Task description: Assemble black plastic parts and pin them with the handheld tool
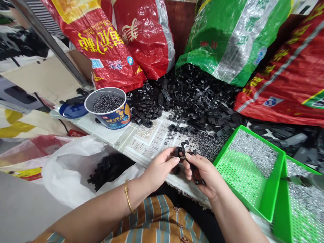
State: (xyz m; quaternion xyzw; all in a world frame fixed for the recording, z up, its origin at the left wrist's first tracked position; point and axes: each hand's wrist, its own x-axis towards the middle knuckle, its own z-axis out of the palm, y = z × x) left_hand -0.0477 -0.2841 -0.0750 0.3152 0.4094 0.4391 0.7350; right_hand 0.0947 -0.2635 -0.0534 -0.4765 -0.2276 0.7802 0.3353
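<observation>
My left hand (159,168) and my right hand (202,172) meet at the near edge of the table, each pinching small black plastic parts (184,152) between thumb and fingers. The right hand also grips a longer black piece (196,178) that sticks down below its palm. A gold bangle (128,195) circles my left wrist. Behind the hands spreads a large heap of black plastic pieces (192,98), with tiny dark bits (206,143) scattered just beyond my fingers.
A paper cup (111,116) of small dark pellets stands left of the heap, a blue lid (72,110) beside it. Two green trays (270,189) with small metal pieces sit at the right. Red and green sacks (235,37) line the back. A white bag (76,168) holds black parts.
</observation>
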